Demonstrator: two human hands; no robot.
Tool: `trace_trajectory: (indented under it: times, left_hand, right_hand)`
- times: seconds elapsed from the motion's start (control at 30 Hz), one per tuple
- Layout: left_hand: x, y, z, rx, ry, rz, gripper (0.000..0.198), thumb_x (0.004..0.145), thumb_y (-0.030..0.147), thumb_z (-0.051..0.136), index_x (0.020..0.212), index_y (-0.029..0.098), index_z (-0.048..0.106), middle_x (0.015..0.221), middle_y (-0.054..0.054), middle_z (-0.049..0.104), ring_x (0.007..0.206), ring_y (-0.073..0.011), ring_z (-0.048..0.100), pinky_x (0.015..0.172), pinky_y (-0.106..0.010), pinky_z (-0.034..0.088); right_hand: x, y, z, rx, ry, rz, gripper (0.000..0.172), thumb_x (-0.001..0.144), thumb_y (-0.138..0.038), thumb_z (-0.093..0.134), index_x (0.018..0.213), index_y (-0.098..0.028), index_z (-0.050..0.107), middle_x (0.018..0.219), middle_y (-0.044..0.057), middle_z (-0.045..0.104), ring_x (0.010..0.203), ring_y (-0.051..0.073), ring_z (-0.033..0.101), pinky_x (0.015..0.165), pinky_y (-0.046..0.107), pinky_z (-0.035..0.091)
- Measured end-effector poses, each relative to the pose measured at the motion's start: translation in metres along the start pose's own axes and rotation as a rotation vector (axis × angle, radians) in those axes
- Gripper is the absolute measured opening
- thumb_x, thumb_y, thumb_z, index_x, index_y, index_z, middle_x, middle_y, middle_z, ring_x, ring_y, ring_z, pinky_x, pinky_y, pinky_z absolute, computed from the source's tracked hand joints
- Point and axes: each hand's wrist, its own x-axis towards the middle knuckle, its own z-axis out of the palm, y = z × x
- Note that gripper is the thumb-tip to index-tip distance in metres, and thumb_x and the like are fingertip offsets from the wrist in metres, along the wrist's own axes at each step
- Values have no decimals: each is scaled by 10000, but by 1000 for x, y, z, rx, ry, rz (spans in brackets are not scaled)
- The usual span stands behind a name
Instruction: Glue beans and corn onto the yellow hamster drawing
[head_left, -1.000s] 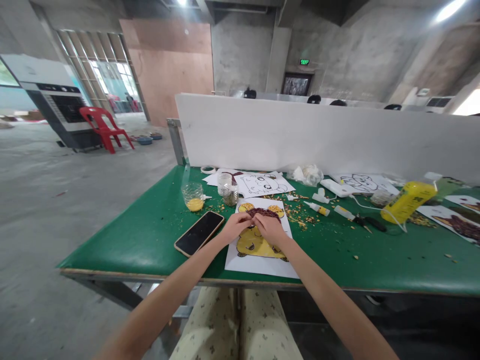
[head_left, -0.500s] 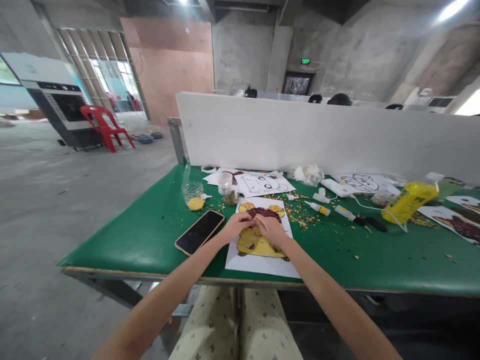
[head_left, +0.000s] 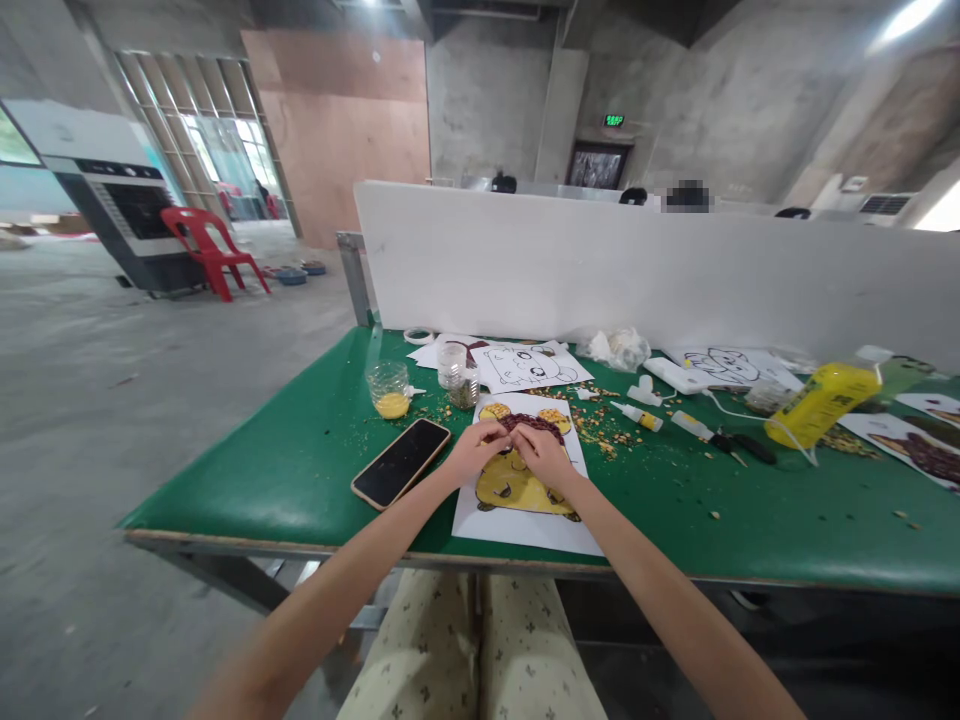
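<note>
A white sheet with a yellow cartoon animal picture [head_left: 525,492] lies in front of me. Dark red beans [head_left: 541,424] cover the animal's head, and yellow grains fill its ears. My left hand [head_left: 477,452] and my right hand [head_left: 541,456] meet over the upper part of the picture, fingertips pinched close together at the lower edge of the beans. Whatever the fingertips hold is too small to make out. Left of the sheet rests a phone [head_left: 401,463] with a dark screen.
Behind the phone stand a clear cup of yellow grains [head_left: 391,405] and a clear jar [head_left: 463,388]. Loose seeds [head_left: 600,430], glue bottles [head_left: 637,416], a glue gun [head_left: 679,377] and a yellow bottle [head_left: 821,405] lie to the right. A white partition [head_left: 637,270] borders the green table's [head_left: 285,450] back.
Both hands stay at almost the same spot over the picture, with only a very slight shift of the fingers. The whole view has moved a little.
</note>
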Motion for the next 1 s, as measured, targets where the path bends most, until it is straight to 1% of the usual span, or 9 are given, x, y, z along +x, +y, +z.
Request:
trace_trajectory:
  times: [0.13,0.27,0.47,0.57,0.67,0.73,0.83,0.9,1.0]
  left_hand:
    - [0,2,4,2,11,-5,306,825,392,454,626,160,450,632,24,421,629,-119,393,597,-245,301]
    - [2,0,6,-5,10,-43,388,852,444,411,582,166,404,545,41,380,538,-102,357,534,-241,273]
    - [-1,2,6,-94,20,-77,446,870,478,373,548,169,391,487,38,379,473,-89,351,488,-239,268]
    - [-1,5,8,-162,62,-87,430,880,474,356,572,175,379,500,41,375,458,-82,337,464,-232,263]
    - [3,7,10,-216,100,-102,428,877,464,365,560,177,366,476,45,365,435,-75,328,447,-226,257]
    - [4,9,10,-243,96,-126,445,870,459,376,526,176,368,431,43,366,413,-75,342,433,-222,254]
    - [3,9,8,-276,77,-184,467,862,446,378,483,174,374,375,37,372,364,-72,338,396,-217,225]
    - [2,8,8,-291,80,-216,458,853,428,393,474,172,372,363,43,367,342,-61,304,377,-210,200]
    - [-1,8,9,-307,97,-231,450,845,411,405,468,169,368,359,51,356,341,-51,288,372,-198,206]
  right_hand:
    - [3,-1,1,30,43,22,183,855,-232,395,691,-189,465,584,-14,461,537,122,400,539,246,212]
    - [8,-5,3,127,66,40,220,842,-240,404,628,-191,419,573,-16,440,536,119,378,541,255,221]
    - [14,-15,10,386,70,124,300,881,-358,355,624,-203,367,569,-23,409,521,112,353,505,250,268]
    - [17,-19,13,522,82,172,343,888,-432,322,627,-210,342,573,-21,387,516,111,341,489,248,292]
    - [20,-20,16,623,110,214,357,879,-496,315,665,-215,363,618,-8,413,563,119,365,510,250,324]
    - [21,-19,18,686,72,236,410,878,-542,268,667,-213,390,601,-3,423,549,121,369,497,254,324]
    - [20,-15,20,775,-45,254,470,868,-582,253,643,-208,427,519,-21,390,464,107,327,443,252,281]
    - [18,-13,21,819,-87,258,446,854,-581,317,649,-206,448,509,-30,382,449,98,307,434,246,261]
    - [17,-12,22,867,-93,266,411,841,-565,365,655,-208,445,529,-33,388,462,92,296,440,240,249]
